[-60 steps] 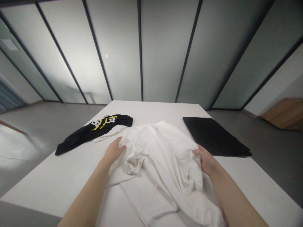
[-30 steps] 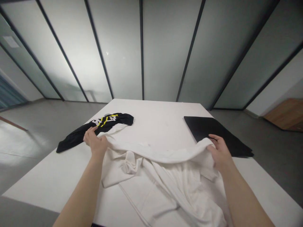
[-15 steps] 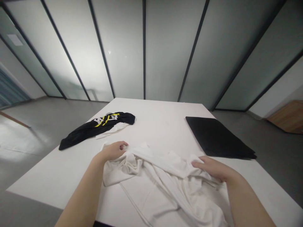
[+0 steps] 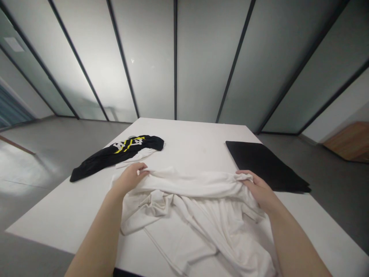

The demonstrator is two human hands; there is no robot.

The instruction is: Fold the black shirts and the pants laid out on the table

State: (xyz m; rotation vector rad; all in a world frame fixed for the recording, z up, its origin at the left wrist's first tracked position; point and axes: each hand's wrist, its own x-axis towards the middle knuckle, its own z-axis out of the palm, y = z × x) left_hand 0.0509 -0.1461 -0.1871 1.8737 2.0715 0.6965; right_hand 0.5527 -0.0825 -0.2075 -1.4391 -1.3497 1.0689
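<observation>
A crumpled white garment [image 4: 190,215], soft like a shirt, lies across the near part of the white table. My left hand [image 4: 133,177] pinches its far edge on the left. At the right end of that same edge, my right hand [image 4: 255,186] grips the cloth between thumb and fingers. Between both hands the edge is stretched into a nearly straight band, slightly raised. Loose folds spread below it toward me, and a bunched part sits beneath the left end.
On the table [image 4: 190,150], a black garment [image 4: 115,156] with yellow and white print lies at the left, some white cloth beside it. Flat black folded material [image 4: 265,165] lies at the right. Frosted glass panels [image 4: 155,57] stand behind the table.
My right hand has moved up and away from me with the garment's edge. The edge between my hands has gone from slanted and slack to straight and taut. My left hand shifted slightly up and left.
</observation>
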